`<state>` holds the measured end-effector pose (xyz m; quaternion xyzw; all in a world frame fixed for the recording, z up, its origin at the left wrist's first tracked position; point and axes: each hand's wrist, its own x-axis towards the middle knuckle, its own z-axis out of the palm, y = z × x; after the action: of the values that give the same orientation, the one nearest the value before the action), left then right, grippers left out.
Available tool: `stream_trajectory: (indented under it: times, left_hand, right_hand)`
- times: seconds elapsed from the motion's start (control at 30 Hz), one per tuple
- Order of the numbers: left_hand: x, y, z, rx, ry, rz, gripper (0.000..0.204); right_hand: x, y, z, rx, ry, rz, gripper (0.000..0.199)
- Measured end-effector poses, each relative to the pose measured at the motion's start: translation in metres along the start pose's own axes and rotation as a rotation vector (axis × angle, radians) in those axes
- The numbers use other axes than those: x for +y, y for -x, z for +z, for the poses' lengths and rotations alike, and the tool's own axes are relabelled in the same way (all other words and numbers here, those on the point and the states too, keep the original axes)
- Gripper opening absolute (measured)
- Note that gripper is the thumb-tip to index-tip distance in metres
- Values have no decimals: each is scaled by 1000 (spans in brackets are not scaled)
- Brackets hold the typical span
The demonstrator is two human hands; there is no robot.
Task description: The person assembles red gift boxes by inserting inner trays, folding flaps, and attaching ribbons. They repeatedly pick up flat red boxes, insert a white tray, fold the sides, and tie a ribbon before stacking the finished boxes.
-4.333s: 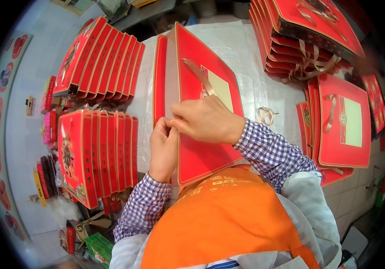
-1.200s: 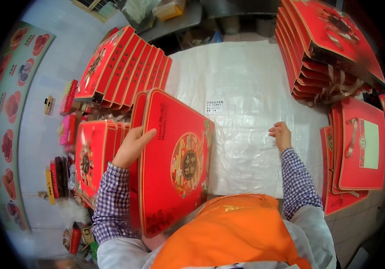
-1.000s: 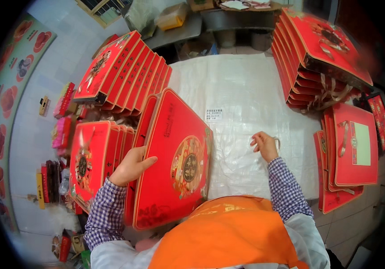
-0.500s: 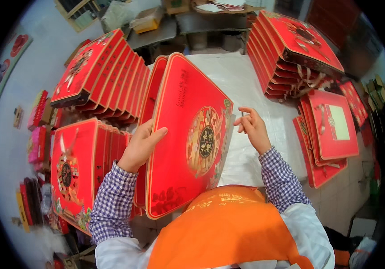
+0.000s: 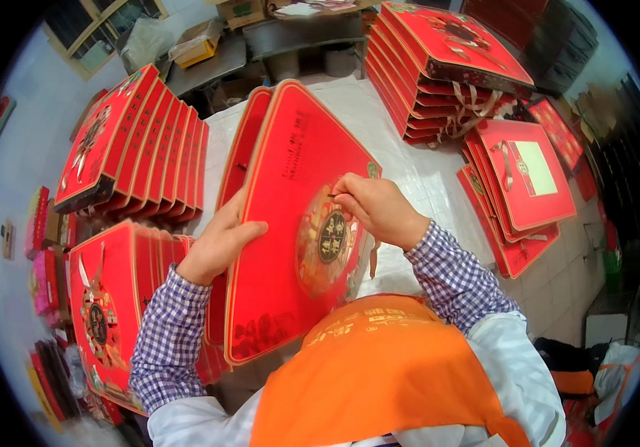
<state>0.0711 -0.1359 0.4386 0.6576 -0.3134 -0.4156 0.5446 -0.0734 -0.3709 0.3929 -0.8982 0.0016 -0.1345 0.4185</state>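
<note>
One red box (image 5: 268, 290) is leaning over the table's (image 5: 428, 179) near edge, the left hand (image 5: 223, 238) clamping its side, the right hand (image 5: 379, 208) pinching a dark tip (image 5: 331, 195) that a loose hold could be dropping.

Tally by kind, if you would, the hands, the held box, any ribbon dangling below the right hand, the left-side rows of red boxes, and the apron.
Bare hands: 2 (left hand, right hand)
Held red box: 1
Dangling ribbon: 1
Rows of red boxes at left: 2 (farther row, nearer row)
Orange apron: 1
Total: 7
</note>
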Motion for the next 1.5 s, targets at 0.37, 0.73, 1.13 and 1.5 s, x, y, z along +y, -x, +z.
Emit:
stream_trajectory:
  times: [0.37, 0.73, 1.13, 1.5]
  left_hand:
    - [2, -42, 5, 102, 27, 125, 79]
    - [4, -59, 16, 79, 58, -47, 90]
    - [12, -52, 33, 95, -86, -25, 93]
    - [17, -64, 40, 78, 91, -47, 62]
  right_hand:
    - [10, -52, 1, 225, 295, -196, 14]
    - [41, -101, 6, 88, 335, -185, 12]
    - [37, -97, -11, 45, 332, -223, 13]
    - [40, -78, -16, -2, 239, -262, 16]
